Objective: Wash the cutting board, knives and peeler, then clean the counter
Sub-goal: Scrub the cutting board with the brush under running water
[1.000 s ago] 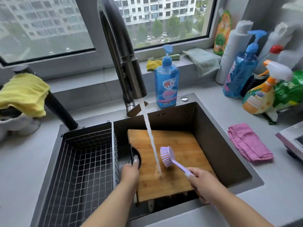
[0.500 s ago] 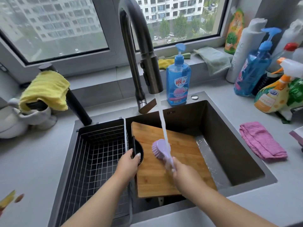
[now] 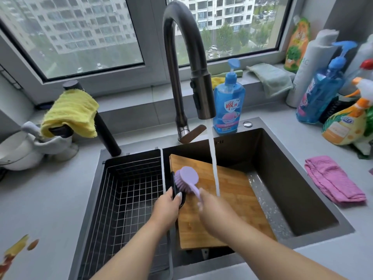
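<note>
Inside the sink basin, slanted against the near rim: bamboo cutting board, wet face up, tap stream striking its upper middle. Lilac dish brush now at the board's upper-left corner, bristles down on the wood; half a second earlier at board centre under the stream, a second earlier lifted beside it. Right hand wrapped round the brush handle, grip closed on it. Left hand clasping the board's left edge at the black hanging loop, fingers curled over it, steadying as before. Judged meaning: scrubbing under way and travelling across the face toward the edges; lower half and reverse side probably yet to be scrubbed, knives and peeler not in view, table wiping not begun.

Around: wire drain basket filling the left basin; gooseneck faucet arching over the board; blue dish soap bottle behind the sink; pink cloth on the table at right; yellow cloth draped over a dark handle at left; spray and pump bottles crowded at far right. Vegetable scraps on the table at lower left, likely the later cleaning target. Possible hindrances: faucet head low over the board, narrow basin limiting turning of the board.
</note>
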A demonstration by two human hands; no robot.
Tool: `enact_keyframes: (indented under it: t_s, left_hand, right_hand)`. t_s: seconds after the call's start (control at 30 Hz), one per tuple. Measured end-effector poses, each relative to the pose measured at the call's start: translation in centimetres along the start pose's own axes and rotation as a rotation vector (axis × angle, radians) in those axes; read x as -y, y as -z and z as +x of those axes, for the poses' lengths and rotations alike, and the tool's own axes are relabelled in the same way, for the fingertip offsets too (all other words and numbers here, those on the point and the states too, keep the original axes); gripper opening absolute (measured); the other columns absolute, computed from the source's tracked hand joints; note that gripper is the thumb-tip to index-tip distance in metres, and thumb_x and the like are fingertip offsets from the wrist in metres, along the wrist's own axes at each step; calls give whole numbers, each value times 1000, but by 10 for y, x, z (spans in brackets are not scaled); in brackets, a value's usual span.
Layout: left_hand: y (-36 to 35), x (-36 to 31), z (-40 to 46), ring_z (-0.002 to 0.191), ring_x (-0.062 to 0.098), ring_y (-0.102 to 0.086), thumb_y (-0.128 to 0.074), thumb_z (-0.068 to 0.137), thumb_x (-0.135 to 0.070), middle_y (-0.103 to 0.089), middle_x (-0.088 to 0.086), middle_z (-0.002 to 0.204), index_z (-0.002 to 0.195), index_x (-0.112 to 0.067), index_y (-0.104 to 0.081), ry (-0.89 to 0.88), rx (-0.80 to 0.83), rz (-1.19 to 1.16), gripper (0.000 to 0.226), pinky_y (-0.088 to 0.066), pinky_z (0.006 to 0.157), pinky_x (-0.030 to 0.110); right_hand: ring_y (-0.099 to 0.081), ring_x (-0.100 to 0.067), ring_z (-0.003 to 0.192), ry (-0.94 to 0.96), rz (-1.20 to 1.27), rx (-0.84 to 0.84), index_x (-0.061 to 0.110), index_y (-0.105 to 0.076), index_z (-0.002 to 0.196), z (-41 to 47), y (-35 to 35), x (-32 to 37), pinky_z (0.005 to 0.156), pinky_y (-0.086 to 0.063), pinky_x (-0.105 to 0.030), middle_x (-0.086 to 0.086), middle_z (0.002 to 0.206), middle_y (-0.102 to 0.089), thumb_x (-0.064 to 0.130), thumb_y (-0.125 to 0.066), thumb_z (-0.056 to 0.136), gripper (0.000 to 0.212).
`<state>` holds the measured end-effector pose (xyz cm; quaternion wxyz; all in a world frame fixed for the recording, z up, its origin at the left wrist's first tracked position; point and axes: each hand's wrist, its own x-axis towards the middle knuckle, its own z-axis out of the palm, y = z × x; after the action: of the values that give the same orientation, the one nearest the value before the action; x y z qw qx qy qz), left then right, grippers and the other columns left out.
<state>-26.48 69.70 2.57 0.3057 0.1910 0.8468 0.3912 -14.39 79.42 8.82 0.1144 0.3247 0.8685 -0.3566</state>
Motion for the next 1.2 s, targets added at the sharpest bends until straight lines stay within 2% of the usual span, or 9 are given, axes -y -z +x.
enact_keyframes:
  t_s: [0.13,0.3,0.43,0.5,0.6,0.77,0.93,1.07,1.2]
  left_hand:
    - [1,-1,-2,93,15,-68,-48,97,-30,-74,-7,94,93,-47,-61,11,20,-59,21,-54,88,42]
    - [3,-4,-2,96,15,-65,-49,98,-26,-70,-9,95,93,-45,-58,0,9,-44,21,-52,90,38]
    - [3,-6,-5,90,10,-66,-48,99,-23,-72,-8,95,119,-26,-62,-1,18,-81,25,-52,78,26]
    - [3,-8,-6,89,12,-65,-48,99,-22,-72,-4,100,125,-22,-60,-1,14,-69,28,-53,83,31]
    - [4,-9,-6,97,12,-53,-47,100,-19,-62,9,124,139,-6,-46,-8,14,-57,40,-44,89,27]
    - [2,-6,-4,103,11,-62,-48,100,-21,-66,-12,107,131,-18,-55,13,19,-70,32,-51,94,37]
    - [1,-4,-3,99,11,-62,-47,99,-20,-64,-16,108,129,-18,-56,-4,19,-80,31,-51,92,36]
    - [1,-6,-6,101,8,-51,-45,101,-17,-50,-14,100,141,-11,-43,-19,12,-73,40,-41,87,25]
    - [1,-6,-4,101,13,-58,-47,100,-20,-57,-21,95,136,-12,-49,12,7,-86,36,-49,97,40]
  right_hand:
    - [-61,-32,102,-84,-18,-79,7,-46,130,42,16,0,72,-39,-33,-15,113,-61,12,-34,98,34]
    - [-60,-27,87,80,-103,-26,21,-25,149,31,12,31,68,-45,-34,-9,104,-57,7,-37,100,52]
    - [-48,-35,125,-223,-180,31,19,-22,152,75,24,25,102,-41,-41,-16,140,-46,14,-30,102,51]
    - [-52,-34,119,-244,-170,-4,22,-27,150,70,16,24,96,-46,-42,-16,133,-51,13,-37,99,53]
    - [-60,-26,93,-108,-47,-24,29,-25,148,47,5,30,67,-50,-34,-9,113,-60,12,-44,99,56]
    - [-54,-27,108,-296,-60,-78,11,-45,138,60,18,0,86,-45,-34,-11,127,-53,16,-34,102,38]
    - [-54,-14,72,-110,74,-51,24,-40,136,7,-3,-19,58,-43,-24,-3,101,-61,23,-33,102,35]
    - [-56,-19,73,-297,127,-89,23,-53,126,30,13,-62,56,-43,-27,1,86,-59,18,-36,96,36]
    - [-50,-12,60,-216,212,-45,25,-56,123,32,25,-50,46,-37,-20,2,81,-57,15,-38,97,34]
